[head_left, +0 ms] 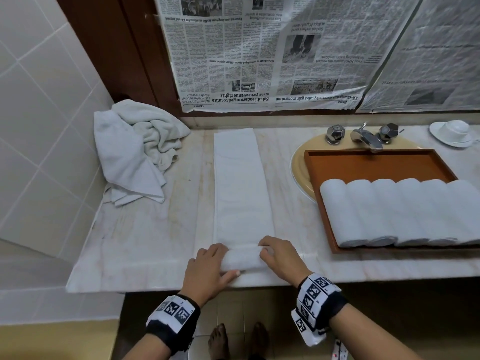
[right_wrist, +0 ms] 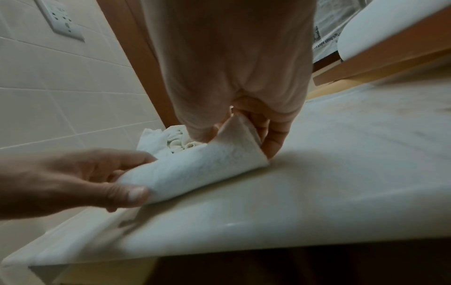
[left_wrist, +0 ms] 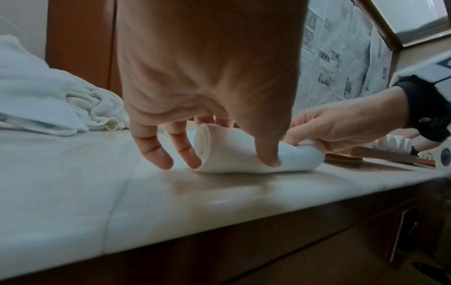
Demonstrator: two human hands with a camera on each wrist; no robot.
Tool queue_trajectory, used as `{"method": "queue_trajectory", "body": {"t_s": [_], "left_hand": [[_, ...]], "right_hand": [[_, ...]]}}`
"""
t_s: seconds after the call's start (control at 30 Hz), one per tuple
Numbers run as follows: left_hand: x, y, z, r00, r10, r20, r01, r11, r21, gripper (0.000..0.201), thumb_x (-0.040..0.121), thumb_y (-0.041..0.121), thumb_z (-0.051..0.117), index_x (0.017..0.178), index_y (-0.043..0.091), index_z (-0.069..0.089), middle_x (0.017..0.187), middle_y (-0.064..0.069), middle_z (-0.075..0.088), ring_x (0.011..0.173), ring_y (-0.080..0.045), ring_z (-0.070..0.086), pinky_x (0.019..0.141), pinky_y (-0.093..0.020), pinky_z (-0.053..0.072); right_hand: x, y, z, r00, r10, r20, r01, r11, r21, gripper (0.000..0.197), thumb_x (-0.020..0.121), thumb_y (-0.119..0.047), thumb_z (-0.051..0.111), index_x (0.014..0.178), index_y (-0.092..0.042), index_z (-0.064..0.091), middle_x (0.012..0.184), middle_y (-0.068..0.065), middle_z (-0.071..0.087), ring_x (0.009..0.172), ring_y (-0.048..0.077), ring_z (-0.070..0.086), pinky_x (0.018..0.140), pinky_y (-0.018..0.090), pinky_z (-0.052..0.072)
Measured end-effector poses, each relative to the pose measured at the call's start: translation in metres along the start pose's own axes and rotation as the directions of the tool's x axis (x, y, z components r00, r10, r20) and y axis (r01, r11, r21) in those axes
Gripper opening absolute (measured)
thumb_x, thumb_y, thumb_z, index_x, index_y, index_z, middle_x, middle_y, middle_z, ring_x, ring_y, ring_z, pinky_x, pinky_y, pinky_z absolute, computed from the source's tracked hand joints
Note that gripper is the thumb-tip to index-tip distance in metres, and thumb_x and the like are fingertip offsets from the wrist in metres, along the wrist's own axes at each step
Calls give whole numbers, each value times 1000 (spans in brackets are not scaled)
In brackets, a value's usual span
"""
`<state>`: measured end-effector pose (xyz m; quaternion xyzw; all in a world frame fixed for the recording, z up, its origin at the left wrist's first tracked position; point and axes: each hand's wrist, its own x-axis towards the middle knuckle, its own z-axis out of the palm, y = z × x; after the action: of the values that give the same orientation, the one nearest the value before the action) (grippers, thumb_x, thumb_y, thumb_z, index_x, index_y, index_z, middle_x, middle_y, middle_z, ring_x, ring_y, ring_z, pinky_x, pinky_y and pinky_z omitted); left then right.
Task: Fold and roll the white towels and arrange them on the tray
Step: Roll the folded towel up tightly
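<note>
A white towel (head_left: pixel 240 183) folded into a long strip lies on the marble counter, running away from me. Its near end is rolled into a small roll (head_left: pixel 242 259) (left_wrist: pixel 246 154) (right_wrist: pixel 195 169). My left hand (head_left: pixel 210 266) (left_wrist: pixel 219 135) grips the roll's left end, thumb at the front and fingers over it. The roll's right end sits in my right hand (head_left: pixel 279 258) (right_wrist: pixel 244 135), which pinches it between thumb and fingers. A brown tray (head_left: pixel 376 162) to the right holds several rolled white towels (head_left: pixel 400 211) in a row along its near side.
A heap of unfolded white towels (head_left: pixel 137 149) lies at the counter's back left against the tiled wall. The tray rests over a sink (head_left: pixel 298 165) with a tap (head_left: pixel 363 136). A white cup and saucer (head_left: pixel 453 132) stand at the far right. Newspaper (head_left: pixel 285 53) covers the back wall.
</note>
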<state>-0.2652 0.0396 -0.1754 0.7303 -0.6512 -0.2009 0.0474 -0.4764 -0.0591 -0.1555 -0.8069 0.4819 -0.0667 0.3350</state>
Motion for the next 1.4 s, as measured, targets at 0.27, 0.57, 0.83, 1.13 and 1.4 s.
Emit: {"method": "queue_trajectory", "body": {"t_s": [0.27, 0.57, 0.83, 1.13, 1.4], "left_hand": [[7, 0, 0, 999, -49, 1, 49, 997, -68, 89, 70, 86, 23, 133, 31, 54, 131, 9, 49, 115, -19, 45, 89, -38, 47], [9, -1, -2, 994, 67, -82, -68, 998, -9, 67, 84, 64, 55, 142, 30, 50, 135, 8, 50, 123, -22, 45, 87, -38, 47], [23, -13, -12, 999, 44, 28, -33, 953, -300, 66, 92, 66, 48, 148, 33, 38, 132, 8, 51, 120, -14, 47, 101, -35, 43], [30, -3, -14, 994, -111, 4, 102, 894, -436, 37, 101, 45, 48, 132, 26, 56, 117, -1, 59, 111, -18, 55, 89, -24, 35], [32, 7, -7, 963, -228, -147, 156, 908, -388, 27, 99, 39, 54, 123, 28, 59, 127, -4, 48, 111, -26, 51, 86, -32, 42]], "right_hand": [[-12, 3, 8, 968, -250, -35, 214, 887, -410, 19, 79, -30, 57, 93, -20, 65, 97, -3, 60, 82, 21, 59, 57, 31, 49], [7, 3, -6, 987, -116, 113, 136, 972, -194, 41, 92, -28, 56, 130, -13, 58, 124, 2, 56, 115, 19, 48, 92, 29, 42], [21, 1, -24, 975, 4, 223, 12, 997, -71, 37, 98, -28, 51, 132, -13, 58, 128, 6, 56, 118, 25, 51, 98, 29, 37], [12, 17, -6, 975, -205, -80, 188, 965, -181, 22, 101, -22, 51, 120, -15, 59, 116, 3, 56, 101, 21, 54, 77, 34, 51], [9, 9, 8, 953, -303, -3, 278, 878, -391, 40, 78, -39, 60, 109, -13, 63, 105, 4, 61, 91, 25, 61, 65, 35, 55]]}}
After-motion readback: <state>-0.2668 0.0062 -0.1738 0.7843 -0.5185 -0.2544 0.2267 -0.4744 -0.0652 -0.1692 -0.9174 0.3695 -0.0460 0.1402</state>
